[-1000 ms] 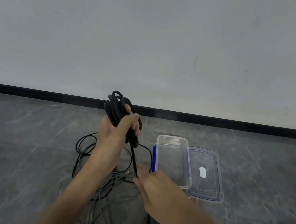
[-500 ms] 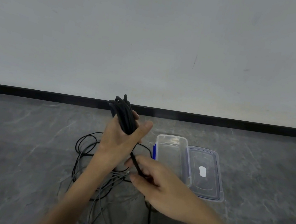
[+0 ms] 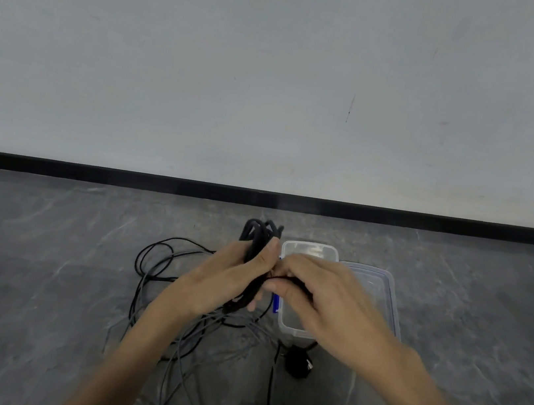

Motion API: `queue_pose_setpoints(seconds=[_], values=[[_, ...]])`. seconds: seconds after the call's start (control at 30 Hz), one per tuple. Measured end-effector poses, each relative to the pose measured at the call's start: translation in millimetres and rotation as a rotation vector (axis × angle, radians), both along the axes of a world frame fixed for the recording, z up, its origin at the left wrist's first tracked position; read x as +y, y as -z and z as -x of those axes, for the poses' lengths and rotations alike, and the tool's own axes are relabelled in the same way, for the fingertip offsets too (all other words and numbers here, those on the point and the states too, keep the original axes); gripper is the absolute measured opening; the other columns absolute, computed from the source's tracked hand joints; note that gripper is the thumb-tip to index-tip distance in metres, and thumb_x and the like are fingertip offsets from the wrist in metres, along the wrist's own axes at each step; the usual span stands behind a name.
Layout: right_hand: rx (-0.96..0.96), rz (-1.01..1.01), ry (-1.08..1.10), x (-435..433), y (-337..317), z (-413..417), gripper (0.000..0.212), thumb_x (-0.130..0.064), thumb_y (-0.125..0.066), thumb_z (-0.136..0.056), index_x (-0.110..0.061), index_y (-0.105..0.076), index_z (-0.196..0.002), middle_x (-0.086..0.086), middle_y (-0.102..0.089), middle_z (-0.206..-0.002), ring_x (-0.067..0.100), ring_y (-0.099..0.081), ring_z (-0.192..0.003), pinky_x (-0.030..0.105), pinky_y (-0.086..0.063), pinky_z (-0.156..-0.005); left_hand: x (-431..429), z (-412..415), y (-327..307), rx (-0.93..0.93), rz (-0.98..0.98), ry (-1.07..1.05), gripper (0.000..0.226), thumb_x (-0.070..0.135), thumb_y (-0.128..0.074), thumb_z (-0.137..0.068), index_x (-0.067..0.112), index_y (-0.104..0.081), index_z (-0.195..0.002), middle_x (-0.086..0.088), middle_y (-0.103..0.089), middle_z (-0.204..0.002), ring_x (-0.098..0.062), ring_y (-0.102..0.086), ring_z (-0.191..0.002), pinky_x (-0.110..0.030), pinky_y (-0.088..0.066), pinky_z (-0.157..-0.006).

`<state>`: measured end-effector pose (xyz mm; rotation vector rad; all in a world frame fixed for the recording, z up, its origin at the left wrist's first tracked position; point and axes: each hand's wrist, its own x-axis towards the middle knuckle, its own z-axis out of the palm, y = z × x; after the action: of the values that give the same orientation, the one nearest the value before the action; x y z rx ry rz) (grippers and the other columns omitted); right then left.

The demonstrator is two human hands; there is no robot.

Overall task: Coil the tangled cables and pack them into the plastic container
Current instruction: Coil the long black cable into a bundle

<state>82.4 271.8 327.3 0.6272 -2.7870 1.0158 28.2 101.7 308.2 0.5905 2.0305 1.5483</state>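
**A:** Which step is in hand?

**B:** Coiling, it is judged. A black bundle of cable loops is held upright just left of the plastic container. Nothing can be made out inside the container's uncovered part.

**A:** And the hands?

**B:** The bundle is clenched in the left hand, with the thumb pressed across the loops. A black strand is pinched between thumb and curled fingers of the right hand, over the container's left edge and close against the bundle.

**A:** What is called for next?

**B:** Probably the strand should be wound round the bundle's middle, and the plug, on the floor just in front of the container, drawn up. The loose cables left of the container are not yet coiled. The lid is laid against the container's right side.
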Motion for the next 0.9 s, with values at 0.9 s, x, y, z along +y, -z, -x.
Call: queue_pose_setpoints(seconds=[0.9], values=[[0.047, -0.227, 0.075, 29.7, 4.3, 15.1, 0.015, -0.013, -0.055, -0.096, -0.009, -0.065, -0.106, 0.000, -0.067, -0.091, 0.016, -0.063, -0.078, 0.019, -0.042, -0.068, -3.5, 3.7, -0.2, 0.059, 0.095, 0.088, 0.080, 0.075, -0.039, -0.080, -0.003, -0.054, -0.072, 0.005, -0.051, -0.048, -0.009, -0.050, -0.046, -0.025, -0.047, -0.061]])
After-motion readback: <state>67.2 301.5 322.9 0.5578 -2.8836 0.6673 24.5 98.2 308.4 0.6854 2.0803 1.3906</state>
